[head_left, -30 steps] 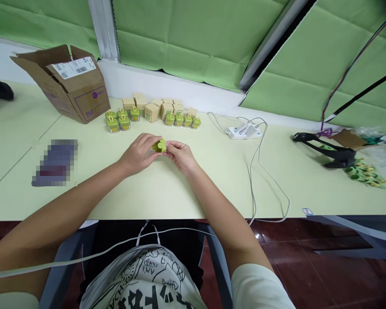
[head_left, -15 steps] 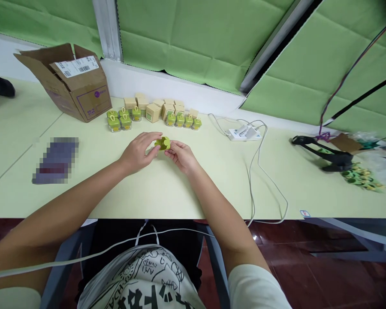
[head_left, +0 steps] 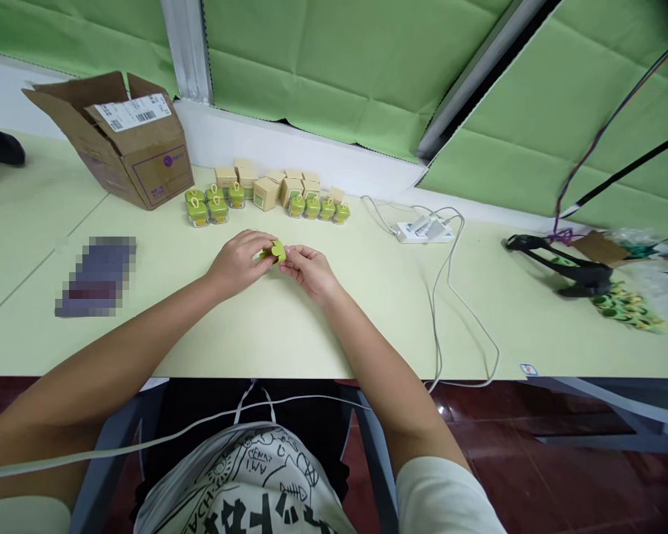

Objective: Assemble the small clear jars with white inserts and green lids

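A small yellow-green piece with scalloped edges [head_left: 279, 252], apparently a folded paper sleeve, is held just above the table between my two hands. My left hand [head_left: 234, 265] grips it from the left, with fingers over the top and the thumb below. The fingertips of my right hand [head_left: 310, 271] pinch together at its right edge; exactly what lies between them is partly hidden. Behind my hands stand several small clear jars with green tops and loops [head_left: 218, 211], with more green-topped jars [head_left: 312, 208] to the right.
Small tan boxes [head_left: 266, 194] line the back, near an open cardboard carton [head_left: 159, 174]. At left lies a blurred-out dark rectangle [head_left: 100, 274]. A power strip [head_left: 423, 231] with white cables [head_left: 435, 311], a black curved device [head_left: 582, 278] and a pile of green pieces [head_left: 629, 308] are at right.
The yellow-green piece has been turned and moved slightly left, deeper into my left hand. My right fingertips have shifted slightly left along with it.
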A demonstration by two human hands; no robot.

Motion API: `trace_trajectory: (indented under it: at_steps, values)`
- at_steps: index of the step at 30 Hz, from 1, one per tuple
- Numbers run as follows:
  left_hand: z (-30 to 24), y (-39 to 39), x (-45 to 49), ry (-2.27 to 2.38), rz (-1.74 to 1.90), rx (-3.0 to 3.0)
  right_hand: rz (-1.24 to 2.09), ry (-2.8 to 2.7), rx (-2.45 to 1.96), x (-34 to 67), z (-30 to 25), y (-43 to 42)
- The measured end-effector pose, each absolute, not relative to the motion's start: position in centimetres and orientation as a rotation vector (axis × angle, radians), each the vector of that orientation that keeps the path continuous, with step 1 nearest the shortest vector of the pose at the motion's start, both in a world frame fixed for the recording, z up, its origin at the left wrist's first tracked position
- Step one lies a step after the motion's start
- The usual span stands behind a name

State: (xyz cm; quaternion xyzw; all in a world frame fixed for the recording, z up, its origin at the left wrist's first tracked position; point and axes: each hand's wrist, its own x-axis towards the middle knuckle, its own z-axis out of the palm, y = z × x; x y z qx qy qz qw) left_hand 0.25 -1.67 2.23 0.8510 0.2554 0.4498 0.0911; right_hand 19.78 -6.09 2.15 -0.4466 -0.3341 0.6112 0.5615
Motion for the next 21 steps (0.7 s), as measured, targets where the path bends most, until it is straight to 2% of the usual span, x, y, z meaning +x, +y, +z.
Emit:
trace_trajectory:
  at_steps: [10, 21]
  values:
    - [2.3, -2.0, 0.3, 0.748, 1.359, 2.515, 1.569, -0.872, -0.942, 19.1, 3.4, -7.2]
    - [2.3, -2.3, 0.6, 0.701, 1.371, 2.516, 1.557, -0.852, -0.911, 19.1, 3.7, -7.2]
